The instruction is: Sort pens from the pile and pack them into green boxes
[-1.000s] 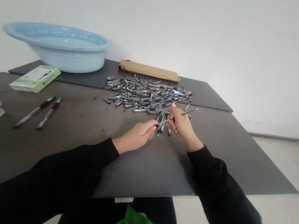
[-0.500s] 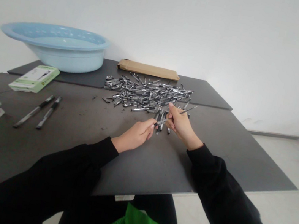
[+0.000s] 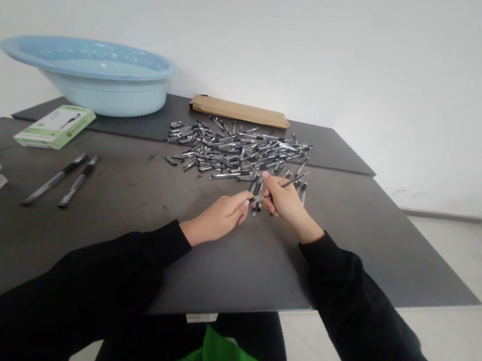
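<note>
Head view, left fingers [image 3: 242, 213] pinching half-hidden pen piece [image 3: 252, 200], right fingers [image 3: 269, 180] gripping part-covered rod [image 3: 300, 178]

**Left hand [image 3: 218, 217] and right hand [image 3: 283, 203] nearly meet before heaped pens [image 3: 240, 155]**

The left hand pinches a dark pen part [image 3: 252, 200]; the right hand, just beside it, grips a thin dark rod [image 3: 297, 179] that slants out past the knuckles. On the left of the dark table [image 3: 378, 248], two pens [image 3: 54, 180] lie side by side near a green-and-white box [image 3: 57, 126]. Farther back are a blue basin [image 3: 111, 96] and a long brown carton [image 3: 240, 111].
</note>
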{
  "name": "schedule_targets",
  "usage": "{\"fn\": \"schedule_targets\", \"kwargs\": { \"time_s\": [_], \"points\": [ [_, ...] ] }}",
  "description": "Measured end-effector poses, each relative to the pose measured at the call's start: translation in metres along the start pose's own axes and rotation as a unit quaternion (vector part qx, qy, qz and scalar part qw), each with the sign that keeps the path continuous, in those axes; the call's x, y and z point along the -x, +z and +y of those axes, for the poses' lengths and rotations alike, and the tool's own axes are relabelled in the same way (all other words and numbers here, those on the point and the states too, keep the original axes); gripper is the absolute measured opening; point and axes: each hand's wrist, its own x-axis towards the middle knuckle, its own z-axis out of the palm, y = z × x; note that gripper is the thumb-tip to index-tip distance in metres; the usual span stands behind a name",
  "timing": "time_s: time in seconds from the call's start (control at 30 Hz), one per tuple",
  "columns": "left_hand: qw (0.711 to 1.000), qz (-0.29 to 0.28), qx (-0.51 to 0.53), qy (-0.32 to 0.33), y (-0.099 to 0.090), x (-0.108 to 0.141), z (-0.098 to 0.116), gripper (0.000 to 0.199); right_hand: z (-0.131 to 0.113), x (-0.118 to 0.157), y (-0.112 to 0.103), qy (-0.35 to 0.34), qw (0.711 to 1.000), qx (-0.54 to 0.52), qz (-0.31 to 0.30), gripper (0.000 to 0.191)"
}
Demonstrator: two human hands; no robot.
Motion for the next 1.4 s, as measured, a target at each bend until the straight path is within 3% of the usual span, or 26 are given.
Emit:
{"fn": "schedule_targets", "kwargs": {
  "time_s": [0.3,0.57,1.07,1.4],
  "points": [
    [1.0,-0.005,0.011,-0.002,0.0,0.001,-0.001,0.033,-0.01,0.0,-0.005,-0.053,0.992,-0.109,0.024,0.049],
    [1.0,-0.005,0.01,-0.003,0.001,0.0,0.0,0.033,0.0,-0.001,-0.001,-0.027,0.998,-0.049,0.026,0.054],
    [1.0,0.002,0.026,0.004,0.001,0.0,-0.001,0.031,-0.004,-0.001,-0.005,-0.029,0.996,-0.082,0.024,0.05],
    [1.0,-0.004,0.023,0.004,0.001,0.001,0.001,0.029,-0.006,0.0,-0.011,-0.029,0.998,-0.05,-0.004,0.049]
  ]
}}
